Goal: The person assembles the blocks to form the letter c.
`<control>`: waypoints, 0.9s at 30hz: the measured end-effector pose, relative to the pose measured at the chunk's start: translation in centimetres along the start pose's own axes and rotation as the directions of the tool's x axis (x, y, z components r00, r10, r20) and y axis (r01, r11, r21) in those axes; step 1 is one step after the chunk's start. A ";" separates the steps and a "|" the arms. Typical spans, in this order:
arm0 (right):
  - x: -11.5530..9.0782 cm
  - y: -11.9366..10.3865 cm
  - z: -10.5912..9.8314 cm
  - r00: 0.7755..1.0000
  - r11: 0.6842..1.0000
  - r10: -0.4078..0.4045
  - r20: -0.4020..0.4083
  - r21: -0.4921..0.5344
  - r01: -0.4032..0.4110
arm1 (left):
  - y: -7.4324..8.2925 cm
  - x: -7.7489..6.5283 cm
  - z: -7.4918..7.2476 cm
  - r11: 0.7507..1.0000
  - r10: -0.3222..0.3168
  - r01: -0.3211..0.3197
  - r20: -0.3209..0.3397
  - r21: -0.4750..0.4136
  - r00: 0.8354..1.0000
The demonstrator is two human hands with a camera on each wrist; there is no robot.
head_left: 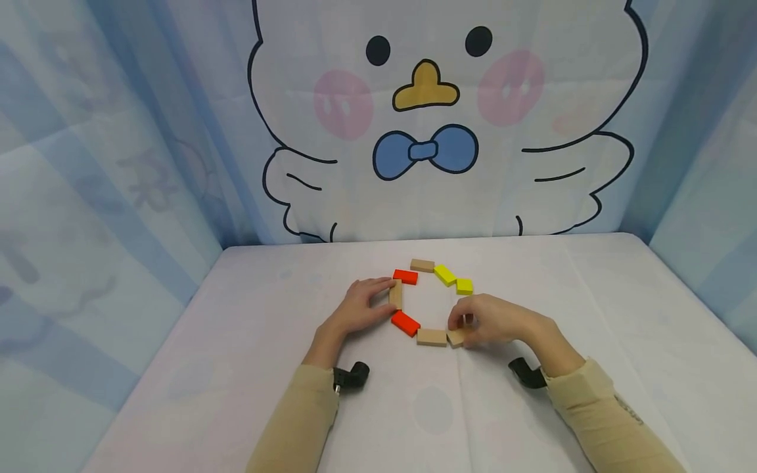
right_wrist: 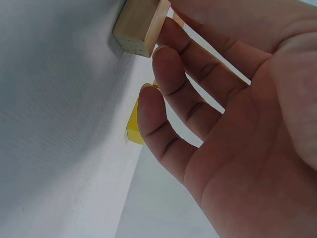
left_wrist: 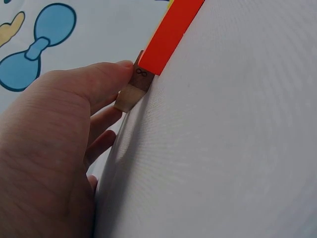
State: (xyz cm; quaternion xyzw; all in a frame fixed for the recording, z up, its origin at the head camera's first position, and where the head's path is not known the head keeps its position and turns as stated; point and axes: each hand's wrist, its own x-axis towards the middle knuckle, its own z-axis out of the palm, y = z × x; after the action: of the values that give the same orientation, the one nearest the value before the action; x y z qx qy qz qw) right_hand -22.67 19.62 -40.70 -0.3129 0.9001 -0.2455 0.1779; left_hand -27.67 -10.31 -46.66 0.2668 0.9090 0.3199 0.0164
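On my feed, the left hand, mid-frame, holds the left-side wooden block between thumb and fingers, seemingly steadying it; block sits right of that hand. Below centre, the right hand pinches the angled wooden block at its left, probably setting its slant just beside the level wooden block.

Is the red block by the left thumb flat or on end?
Flat: in the head view, the red block lies broad face up.
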 end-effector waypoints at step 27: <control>0.1 0.3 -0.3 1.000 1.000 -0.009 0.004 -0.003 0.009 | 0.1 0.2 -0.1 1.000 -0.008 0.008 0.003 -0.003 1.000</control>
State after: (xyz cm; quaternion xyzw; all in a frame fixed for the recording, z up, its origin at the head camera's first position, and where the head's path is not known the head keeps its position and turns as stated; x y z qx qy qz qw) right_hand -22.98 19.84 -40.65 -0.3176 0.8987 -0.2442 0.1784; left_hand -27.83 -10.21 -46.53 0.2637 0.9095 0.3208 0.0195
